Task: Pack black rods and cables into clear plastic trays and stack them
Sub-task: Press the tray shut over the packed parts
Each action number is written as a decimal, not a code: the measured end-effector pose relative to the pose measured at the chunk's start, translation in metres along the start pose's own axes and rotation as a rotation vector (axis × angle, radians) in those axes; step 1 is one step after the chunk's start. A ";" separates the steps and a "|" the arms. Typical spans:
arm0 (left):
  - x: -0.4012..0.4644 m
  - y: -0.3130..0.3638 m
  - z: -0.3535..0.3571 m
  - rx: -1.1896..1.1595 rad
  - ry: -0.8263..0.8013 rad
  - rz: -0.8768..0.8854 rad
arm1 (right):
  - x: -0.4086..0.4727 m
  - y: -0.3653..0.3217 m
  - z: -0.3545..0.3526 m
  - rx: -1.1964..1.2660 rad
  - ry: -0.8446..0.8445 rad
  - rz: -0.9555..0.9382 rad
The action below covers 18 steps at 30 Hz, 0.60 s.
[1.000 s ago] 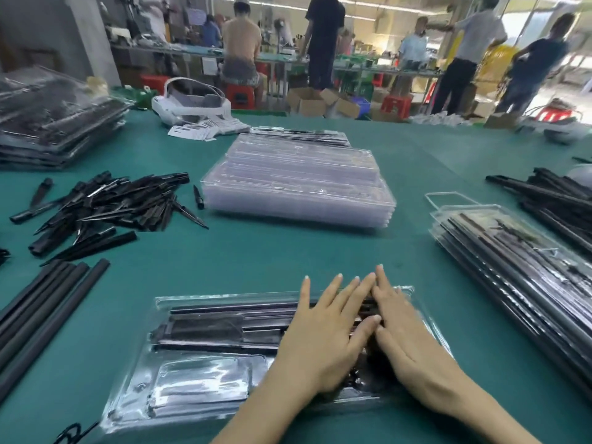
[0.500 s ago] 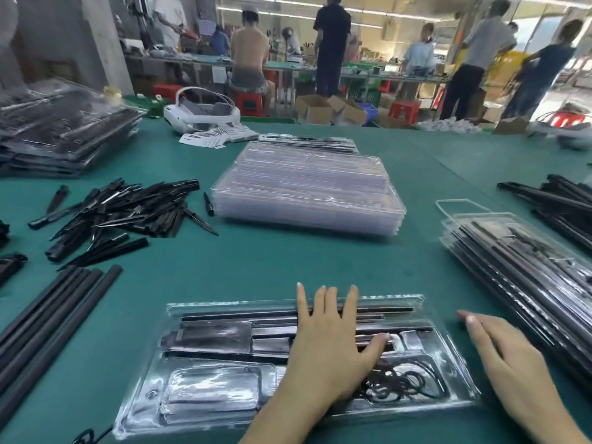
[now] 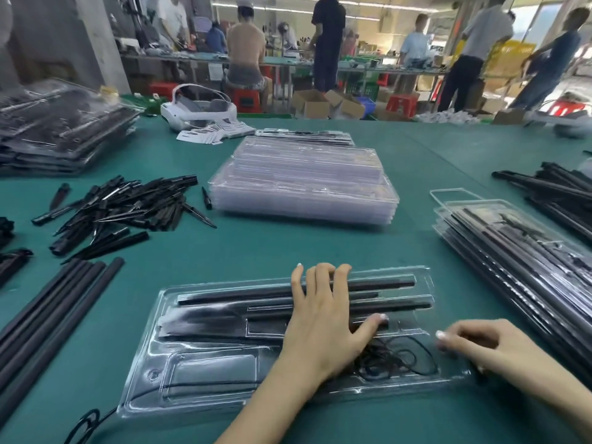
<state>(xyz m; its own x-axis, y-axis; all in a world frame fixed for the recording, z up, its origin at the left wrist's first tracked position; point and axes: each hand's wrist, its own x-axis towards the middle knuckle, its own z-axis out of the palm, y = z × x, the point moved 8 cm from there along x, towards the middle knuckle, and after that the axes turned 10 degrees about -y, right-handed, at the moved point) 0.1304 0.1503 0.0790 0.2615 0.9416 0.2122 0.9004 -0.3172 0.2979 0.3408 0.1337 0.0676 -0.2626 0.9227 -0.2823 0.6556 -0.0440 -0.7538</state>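
A clear plastic tray (image 3: 144,373) lies on the green table in front of me. Long black rods (image 3: 384,285) sit in its far slots and a coiled black cable (image 3: 403,357) in its near right pocket. My left hand (image 3: 323,318) lies palm down on the tray's middle, its fingertips at the far rim and its thumb spread toward the cable. My right hand (image 3: 487,350) is at the tray's right end, fingers curled around that edge. Packed trays (image 3: 512,251) are stacked to the right.
A stack of empty clear trays (image 3: 304,184) stands behind the tray. To the left are a pile of short black pieces (image 3: 118,209), long black rods (image 3: 48,312) and more packed trays (image 3: 57,133). More rods (image 3: 557,190) lie far right. People work at benches behind.
My right hand has left the cable pocket, swung out to the right and come back to the tray's right edge with curled fingers. My left hand has stayed on the tray.
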 end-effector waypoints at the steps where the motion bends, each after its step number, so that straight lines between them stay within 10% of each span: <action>1: -0.001 0.001 -0.002 -0.012 0.017 0.005 | -0.001 -0.001 0.002 -0.001 -0.034 0.014; 18: -0.008 0.002 -0.017 -0.262 0.164 0.076 | 0.001 0.006 0.009 -0.129 0.015 0.070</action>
<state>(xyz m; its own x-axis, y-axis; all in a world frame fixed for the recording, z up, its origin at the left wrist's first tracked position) 0.1244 0.1405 0.0941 0.2462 0.8900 0.3837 0.7542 -0.4246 0.5009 0.3384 0.1304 0.0572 -0.2029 0.9246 -0.3223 0.7577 -0.0602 -0.6498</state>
